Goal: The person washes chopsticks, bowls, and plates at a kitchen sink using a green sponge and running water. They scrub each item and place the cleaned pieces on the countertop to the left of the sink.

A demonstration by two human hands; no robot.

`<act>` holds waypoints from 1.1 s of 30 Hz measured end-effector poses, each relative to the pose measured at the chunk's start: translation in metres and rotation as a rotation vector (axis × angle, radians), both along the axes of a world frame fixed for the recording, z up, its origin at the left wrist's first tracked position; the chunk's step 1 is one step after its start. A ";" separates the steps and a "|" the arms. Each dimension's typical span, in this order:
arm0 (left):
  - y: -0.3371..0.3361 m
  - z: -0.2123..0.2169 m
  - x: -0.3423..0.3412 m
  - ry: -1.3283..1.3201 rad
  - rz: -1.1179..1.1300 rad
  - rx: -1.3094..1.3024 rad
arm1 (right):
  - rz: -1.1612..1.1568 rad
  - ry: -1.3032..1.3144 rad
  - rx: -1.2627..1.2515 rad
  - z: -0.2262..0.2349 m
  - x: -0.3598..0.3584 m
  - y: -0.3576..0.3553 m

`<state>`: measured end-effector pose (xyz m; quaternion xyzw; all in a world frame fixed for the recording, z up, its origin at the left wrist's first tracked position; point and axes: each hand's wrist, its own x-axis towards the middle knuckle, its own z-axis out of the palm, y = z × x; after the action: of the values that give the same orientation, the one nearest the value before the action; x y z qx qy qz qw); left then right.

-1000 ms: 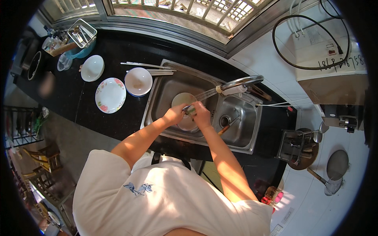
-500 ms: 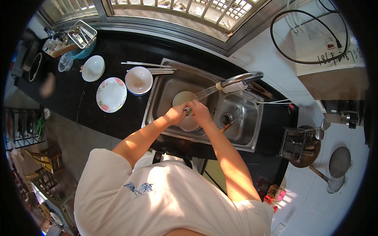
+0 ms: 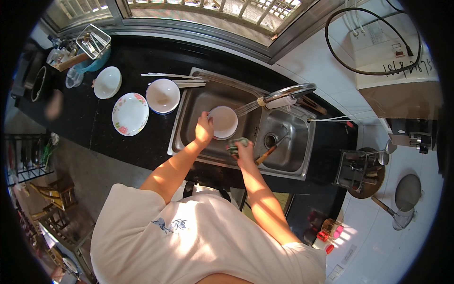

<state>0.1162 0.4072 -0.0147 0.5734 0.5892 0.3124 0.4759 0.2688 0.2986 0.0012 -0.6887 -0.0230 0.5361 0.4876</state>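
Note:
My left hand (image 3: 204, 127) grips the left rim of a white bowl (image 3: 223, 121), which is tilted over the larger sink basin (image 3: 196, 102). Water from the curved tap (image 3: 295, 89) streams toward the bowl's upper right edge. Just below and to the right of the bowl, my right hand (image 3: 244, 152) is closed on a crumpled dark green cloth (image 3: 236, 146), apart from the bowl. A tool with a wooden handle (image 3: 266, 155) lies across the sink divider beside that hand, its metal end in the smaller basin (image 3: 295, 156).
Left of the sink, a white bowl (image 3: 162, 96), a flowered plate (image 3: 130, 114) and another bowl (image 3: 108, 82) stand on the black counter (image 3: 127, 57). Chopsticks (image 3: 175, 75) rest by the sink's corner. A utensil basket (image 3: 93, 41) is far left; a rack (image 3: 362, 173) hangs right.
My hands have parted. The right hand has moved down and right with the cloth, while the left has shifted up and left to the bowl's rim.

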 end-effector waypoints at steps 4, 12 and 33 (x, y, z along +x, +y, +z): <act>-0.001 -0.008 0.010 -0.065 0.057 -0.025 | -0.148 -0.693 0.172 0.021 0.000 0.006; -0.007 0.018 0.020 -0.964 -0.223 -0.986 | 0.181 -1.304 0.666 0.075 -0.038 0.052; -0.018 0.043 0.010 -0.109 -0.004 -0.075 | -0.037 -0.479 0.315 0.014 -0.010 0.041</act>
<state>0.1264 0.3890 0.0280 0.5386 0.5725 0.3200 0.5289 0.2589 0.3396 0.0147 -0.7118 -0.2079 0.3388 0.5790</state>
